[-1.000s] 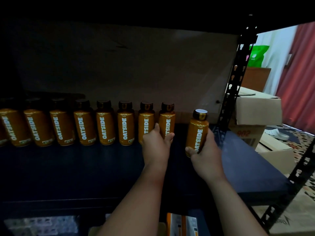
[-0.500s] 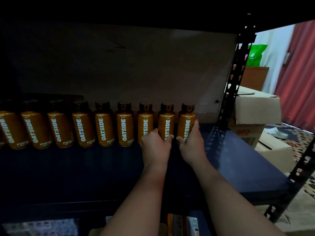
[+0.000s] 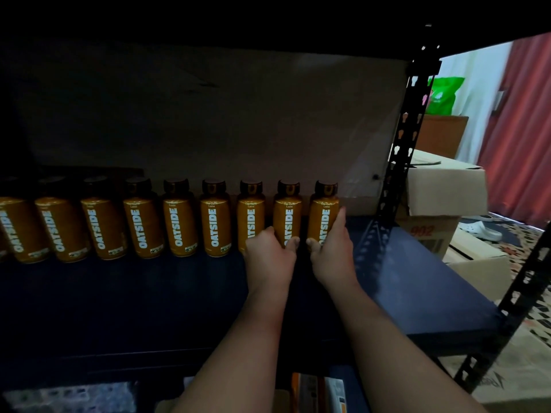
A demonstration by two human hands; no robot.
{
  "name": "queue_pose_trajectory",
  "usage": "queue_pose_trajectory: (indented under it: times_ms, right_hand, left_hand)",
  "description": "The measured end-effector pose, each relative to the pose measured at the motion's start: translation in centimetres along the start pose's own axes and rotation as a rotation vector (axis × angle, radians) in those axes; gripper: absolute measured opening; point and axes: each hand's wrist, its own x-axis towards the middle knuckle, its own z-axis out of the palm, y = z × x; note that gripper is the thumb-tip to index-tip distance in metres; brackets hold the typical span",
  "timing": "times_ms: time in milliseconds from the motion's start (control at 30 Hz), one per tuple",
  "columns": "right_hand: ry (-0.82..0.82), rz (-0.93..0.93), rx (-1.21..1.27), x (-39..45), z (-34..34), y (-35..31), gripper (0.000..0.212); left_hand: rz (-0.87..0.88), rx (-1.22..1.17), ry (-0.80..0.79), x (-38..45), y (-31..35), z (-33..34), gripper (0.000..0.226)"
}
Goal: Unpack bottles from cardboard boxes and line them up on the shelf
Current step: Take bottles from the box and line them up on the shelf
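Note:
Several orange OATSIDE bottles with dark caps stand in a row point(image 3: 179, 222) along the back of the dark blue shelf point(image 3: 149, 293). My left hand point(image 3: 269, 251) grips the lower part of the second bottle from the right point(image 3: 287, 210). My right hand point(image 3: 332, 248) holds the last bottle on the right point(image 3: 323, 208), thumb at its front and fingers up its right side. Both bottles stand upright on the shelf, in line with the others.
A black perforated upright point(image 3: 402, 138) marks the shelf's right end. Beyond it are stacked cardboard boxes point(image 3: 444, 186), a green bag point(image 3: 444, 93), a red curtain point(image 3: 518, 129) and a white shoe point(image 3: 480, 228). Dark shelf surface stretches right of the row.
My right hand carried the raised bottle left and back and set it at the right end of the row. My left hand stayed on the neighbouring bottle.

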Motion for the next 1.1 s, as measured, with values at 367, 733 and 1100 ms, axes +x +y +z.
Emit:
queue_pose_trajectory:
  times_ms: [367, 733, 1100]
  right_hand:
    - [-0.028, 0.017, 0.039, 0.0, 0.0, 0.0, 0.101]
    - [-0.024, 0.035, 0.04, -0.2, -0.3, 0.0, 0.104]
    - [-0.025, 0.091, 0.01, -8.6, -2.9, -1.5, 0.107]
  left_hand:
    - [0.016, 0.012, -0.002, 0.0, -0.1, -0.1, 0.036]
    - [-0.018, 0.003, 0.022, -0.4, 0.0, -0.4, 0.042]
    - [-0.002, -0.253, -0.027, -6.8, -1.7, -6.8, 0.016]
